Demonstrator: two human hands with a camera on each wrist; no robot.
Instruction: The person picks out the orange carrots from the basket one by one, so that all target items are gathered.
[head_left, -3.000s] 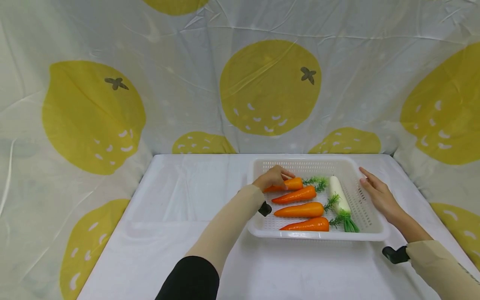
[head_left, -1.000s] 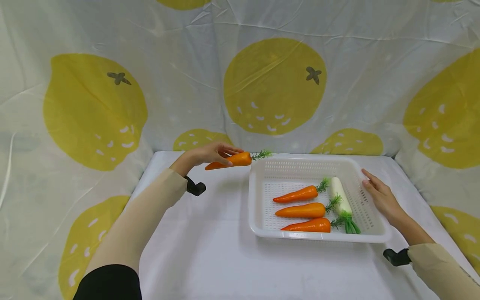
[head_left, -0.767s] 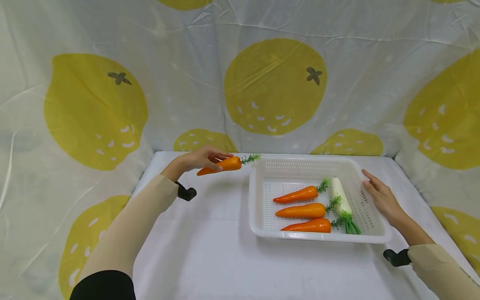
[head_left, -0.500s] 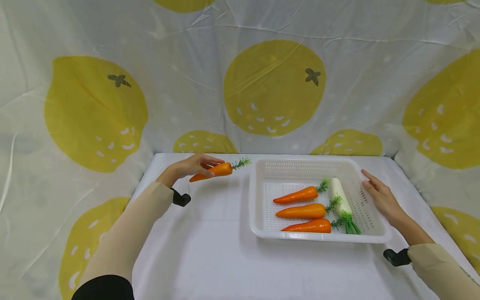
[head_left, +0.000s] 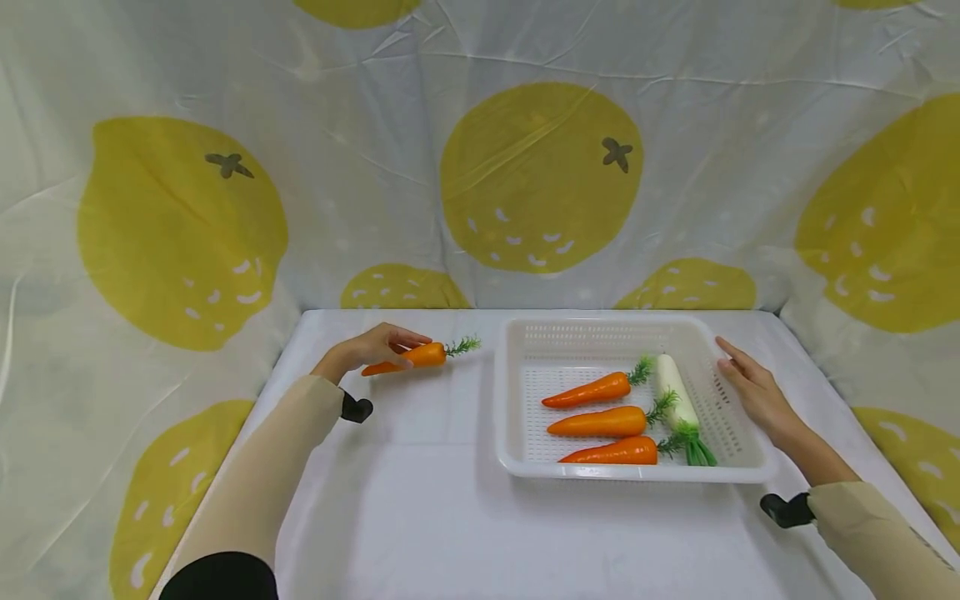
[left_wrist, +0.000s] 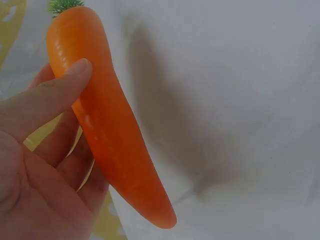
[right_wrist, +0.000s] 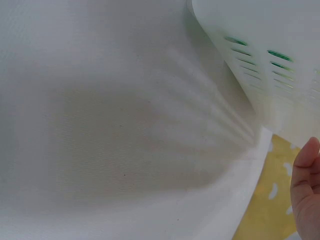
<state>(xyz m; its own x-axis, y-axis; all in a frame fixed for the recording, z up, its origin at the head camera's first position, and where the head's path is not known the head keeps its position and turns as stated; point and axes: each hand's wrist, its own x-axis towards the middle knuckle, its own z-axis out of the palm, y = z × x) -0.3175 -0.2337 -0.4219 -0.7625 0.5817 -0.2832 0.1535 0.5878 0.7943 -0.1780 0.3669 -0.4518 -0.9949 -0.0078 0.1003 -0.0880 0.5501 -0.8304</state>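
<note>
In the head view, the left hand [head_left: 375, 346] is holding an orange carrot [head_left: 427, 356] by its body over the white tablecloth [head_left: 420, 517], left of the white plastic basket [head_left: 622, 472]. Three other carrots [head_left: 596, 422] and a white radish [head_left: 677, 392] are lying inside the basket. The right hand [head_left: 759, 393] is resting beside the basket's right rim, its fingers fairly straight and gripping nothing. The step in hand seems to be setting the held carrot down outside the basket; the next move would call for lowering it gently and parting thumb from fingers.

In the left wrist view, the thumb is pressing the near side of the carrot towards its leafy end, with the fingers curling behind; the tip is pointing free, and a separate shadow is suggesting a gap above the cloth.

In the right wrist view, the hand is showing only partly, near the slotted basket wall; whether it is touching, I cannot tell.
</note>
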